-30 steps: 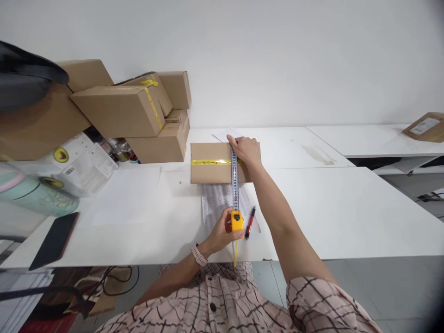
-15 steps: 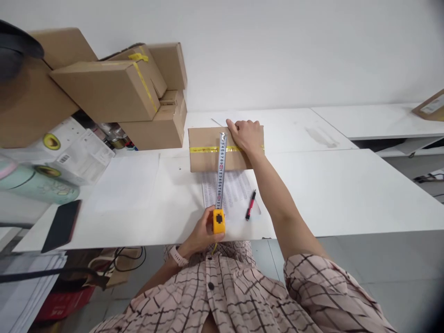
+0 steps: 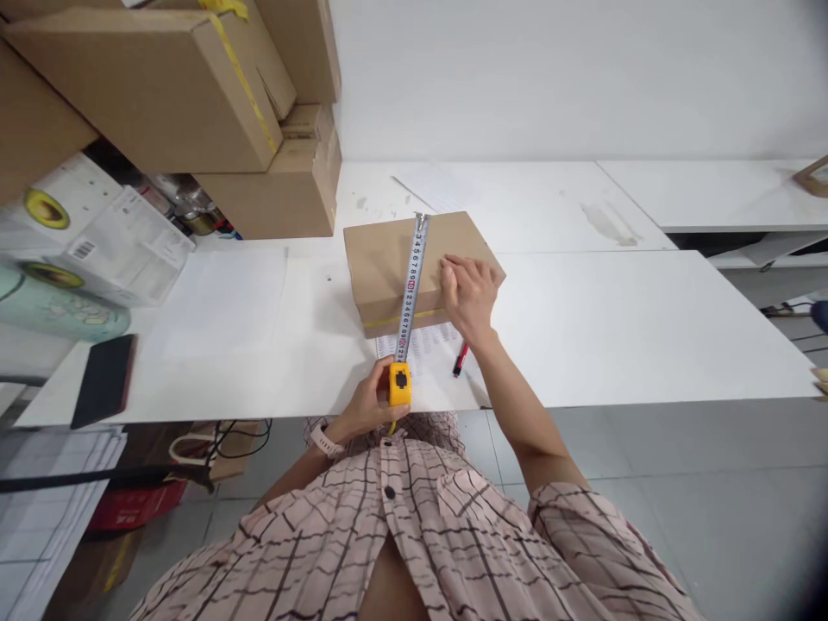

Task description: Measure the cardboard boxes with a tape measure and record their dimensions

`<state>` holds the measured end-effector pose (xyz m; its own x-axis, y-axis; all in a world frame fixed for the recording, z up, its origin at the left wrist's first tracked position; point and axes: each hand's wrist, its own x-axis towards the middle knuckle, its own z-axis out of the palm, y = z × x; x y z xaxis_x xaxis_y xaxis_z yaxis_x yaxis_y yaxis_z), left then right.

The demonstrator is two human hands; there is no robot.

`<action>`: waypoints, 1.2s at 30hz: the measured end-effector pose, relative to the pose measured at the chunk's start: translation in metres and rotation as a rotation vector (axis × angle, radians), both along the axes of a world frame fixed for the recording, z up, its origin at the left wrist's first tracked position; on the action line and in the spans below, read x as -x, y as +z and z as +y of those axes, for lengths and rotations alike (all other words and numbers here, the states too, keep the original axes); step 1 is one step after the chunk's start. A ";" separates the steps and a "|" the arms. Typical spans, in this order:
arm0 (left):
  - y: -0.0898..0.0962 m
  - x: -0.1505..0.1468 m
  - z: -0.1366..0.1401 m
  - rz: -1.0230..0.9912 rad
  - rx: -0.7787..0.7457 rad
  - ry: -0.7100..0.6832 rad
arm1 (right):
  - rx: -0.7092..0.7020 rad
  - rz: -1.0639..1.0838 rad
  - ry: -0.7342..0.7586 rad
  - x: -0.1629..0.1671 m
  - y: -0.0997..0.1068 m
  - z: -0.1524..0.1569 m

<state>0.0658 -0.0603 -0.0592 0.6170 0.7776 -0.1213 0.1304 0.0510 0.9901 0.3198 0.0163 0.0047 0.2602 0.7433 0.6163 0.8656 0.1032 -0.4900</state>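
Note:
My left hand is closed around a yellow tape measure near the table's front edge. Its metal blade runs out across a cardboard box, with the hooked tip near the box's far edge. My right hand grips the box's right side with bent fingers; some fingertips are hard to make out. The box sits at an angle, a broad plain face up and a strip of yellow tape on the side towards me. Under and before it lies a printed sheet, and a red and black pen is beside my right wrist.
Large cardboard boxes are stacked at the back left against the wall. White printed cartons, a mint bottle, a phone and blank paper occupy the table's left. Another sheet lies behind the box.
The box has been turned over, so its taped side now faces me and a plain face is up. My right hand moved from its far edge to its right side. The view tilted downward.

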 end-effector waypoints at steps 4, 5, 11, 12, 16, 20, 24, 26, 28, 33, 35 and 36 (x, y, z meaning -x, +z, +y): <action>0.011 -0.002 0.000 0.172 -0.170 -0.041 | 0.000 0.458 0.210 -0.011 0.043 -0.005; 0.013 -0.002 0.000 0.237 -0.236 -0.062 | -0.011 0.544 0.262 -0.014 0.054 -0.009; 0.017 -0.001 -0.003 0.364 -0.432 -0.150 | -0.056 0.763 0.310 -0.020 0.075 -0.046; 0.016 0.000 -0.004 0.339 -0.408 -0.143 | -0.053 0.795 0.292 -0.017 0.068 -0.052; 0.007 -0.001 -0.009 0.190 -0.255 -0.078 | 0.099 0.905 0.263 0.014 0.017 -0.077; 0.003 -0.003 -0.011 0.188 -0.225 -0.027 | 0.263 0.779 0.238 0.046 -0.035 -0.101; 0.010 -0.002 -0.011 0.157 -0.213 -0.032 | 0.200 0.458 -0.126 0.039 -0.064 -0.111; 0.022 0.001 -0.006 0.114 -0.274 -0.027 | 0.264 0.310 -0.255 0.027 -0.072 -0.109; 0.043 0.002 0.007 0.070 -0.413 0.008 | 0.371 0.200 -0.290 0.016 -0.078 -0.105; 0.106 -0.010 0.071 0.119 -0.933 0.232 | 0.494 0.094 -0.278 0.008 -0.082 -0.097; 0.120 -0.021 0.102 0.213 -1.049 0.273 | 0.531 0.089 -0.266 0.007 -0.078 -0.096; 0.122 -0.027 0.116 0.259 -1.081 0.271 | 0.558 0.091 -0.261 0.005 -0.075 -0.097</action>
<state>0.0924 0.0562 0.0626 0.4668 0.6560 0.5931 0.4514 -0.7534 0.4781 0.3147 -0.0804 -0.0708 0.5101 0.8517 0.1203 0.7800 -0.3990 -0.4820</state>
